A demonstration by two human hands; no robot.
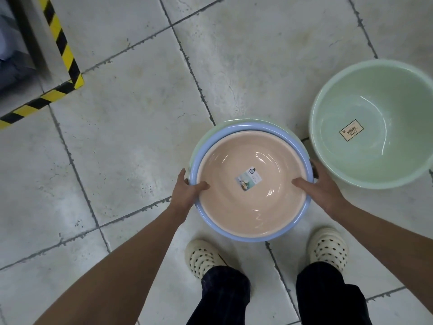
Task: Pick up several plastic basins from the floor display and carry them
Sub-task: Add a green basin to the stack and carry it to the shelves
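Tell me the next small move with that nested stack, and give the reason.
Probably set the nested stack into the large green basin at its right. Both hands, left hand and right hand, already grip opposite rims, and that basin sits alone on the floor.

Glossy, smooth plastic: peach basin [250, 188], nested in a blue basin [234, 233], and large green basin [375, 123] at right, each bearing a paper label. Floor [128, 113]: worn, mottled matt tiles with dark grout. Perforated matt clogs [202, 256], near.
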